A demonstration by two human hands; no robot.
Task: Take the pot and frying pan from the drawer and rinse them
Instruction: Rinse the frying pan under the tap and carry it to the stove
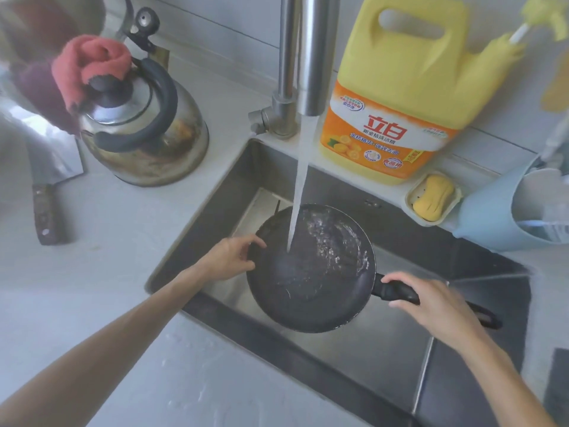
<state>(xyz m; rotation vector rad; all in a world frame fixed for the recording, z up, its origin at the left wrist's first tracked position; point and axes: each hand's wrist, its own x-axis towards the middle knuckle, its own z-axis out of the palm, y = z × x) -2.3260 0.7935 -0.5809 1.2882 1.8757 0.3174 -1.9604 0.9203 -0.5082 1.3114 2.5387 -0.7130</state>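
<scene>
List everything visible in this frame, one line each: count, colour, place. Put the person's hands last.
frying pan: 1, black, held over the sink under the running water
sink: 1, steel, centre
faucet: 1, steel, behind the sink, running
detergent jug: 1, yellow and orange, back ledge
soap: 1, yellow, in a dish right of the jug
kettle: 1, steel, counter left
cloth: 1, red, draped on the kettle
cleaver: 1, steel blade with a dark handle, far left
left hand: on the pan's rim
right hand: at the pan's handle

frying pan point(311, 272) in sink point(385, 349) under faucet point(303, 57) | kettle point(144, 131) left | detergent jug point(400, 97) behind
</scene>
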